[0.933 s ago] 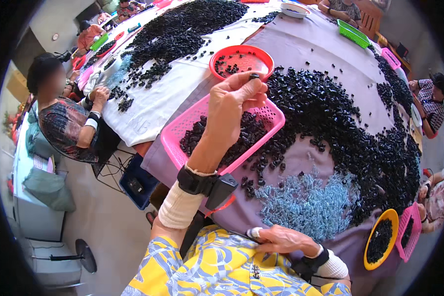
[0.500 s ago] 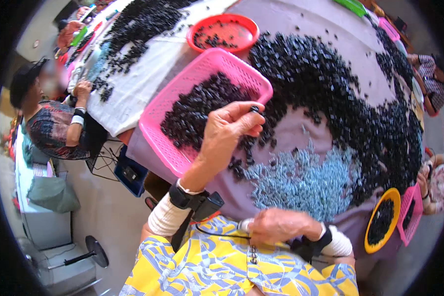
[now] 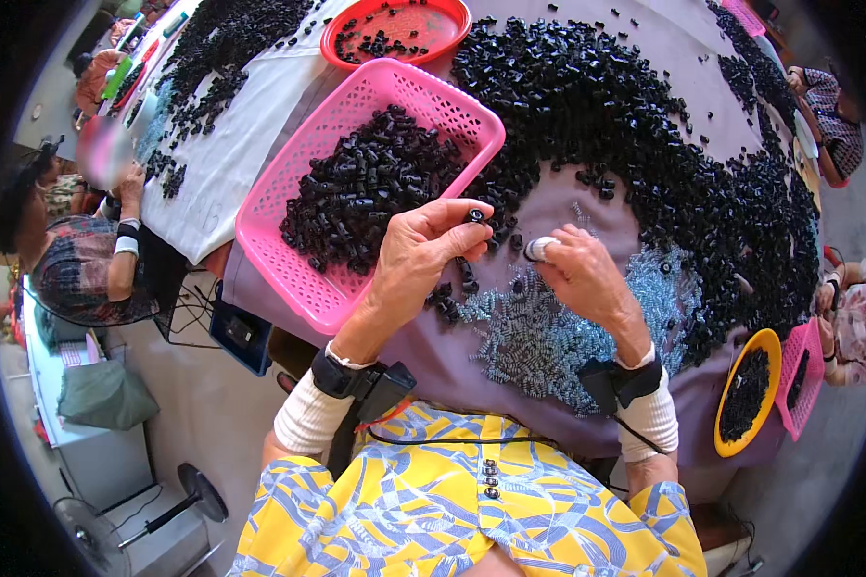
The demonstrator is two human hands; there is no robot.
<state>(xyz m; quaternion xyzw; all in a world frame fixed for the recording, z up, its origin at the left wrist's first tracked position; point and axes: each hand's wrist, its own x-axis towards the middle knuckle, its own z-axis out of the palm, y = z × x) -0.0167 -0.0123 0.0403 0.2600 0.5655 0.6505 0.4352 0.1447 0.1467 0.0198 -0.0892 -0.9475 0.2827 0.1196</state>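
Observation:
Between thumb and forefinger, my left hand (image 3: 412, 252) pinches a small black plastic cylinder (image 3: 475, 215) with a hole in its end. It is just off the near right side of a pink perforated basket (image 3: 256, 192), partly filled with black plastic pieces (image 3: 370, 183). My right hand (image 3: 592, 279), one fingertip wrapped in white, is over a spread of small silvery springs (image 3: 539, 351). Its fingers are curled together, and whatever they may hold is too small to make out. Past both hands lies a large heap of loose black plastic pieces (image 3: 573, 91).
Behind the basket stands a red tray (image 3: 433, 34) with a few black pieces. A yellow bowl (image 3: 749, 394) and a pink basket (image 3: 801, 392) sit at the right edge. People are at the table left (image 3: 91, 250) and right. Cables hang from my wrist straps.
My right hand has gone from near my lap up and forward to the springs. The left still pinches the black cylinder. The view has shifted, so the table sits slightly higher.

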